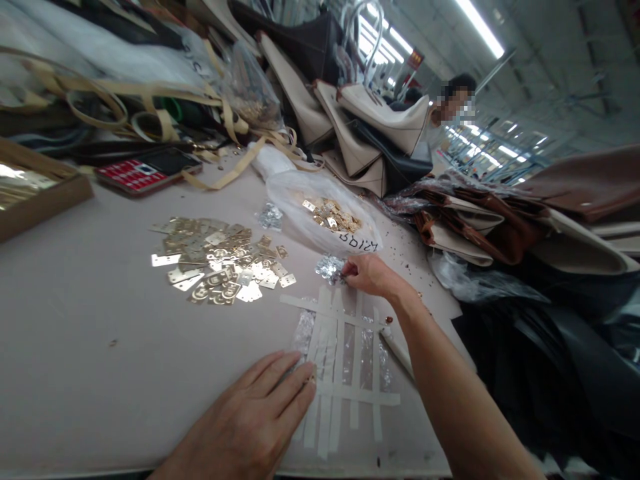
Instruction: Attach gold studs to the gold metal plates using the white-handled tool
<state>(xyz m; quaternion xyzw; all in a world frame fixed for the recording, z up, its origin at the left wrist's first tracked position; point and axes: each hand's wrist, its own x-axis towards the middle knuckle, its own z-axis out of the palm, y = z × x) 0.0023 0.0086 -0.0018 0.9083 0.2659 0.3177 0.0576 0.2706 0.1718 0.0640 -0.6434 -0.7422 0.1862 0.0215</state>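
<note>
My left hand (260, 413) lies flat with fingers stretched out, its tips resting on the near left edge of a grid of pale tape strips (345, 360) stuck to the table. My right hand (370, 275) reaches to the grid's far end, fingers pinched at a small heap of shiny silver bits (329, 268); what the pinch holds is too small to name. To the left lies a spread pile of gold metal plates (220, 263).
A clear plastic bag (325, 213) with more gold plates lies beyond the heap. A phone (147, 170), loose beige straps (150, 100) and a cardboard box (35, 193) sit at the left back. Handbags (370, 127) are stacked behind; leather pieces (500, 227) pile up right. A person is far back.
</note>
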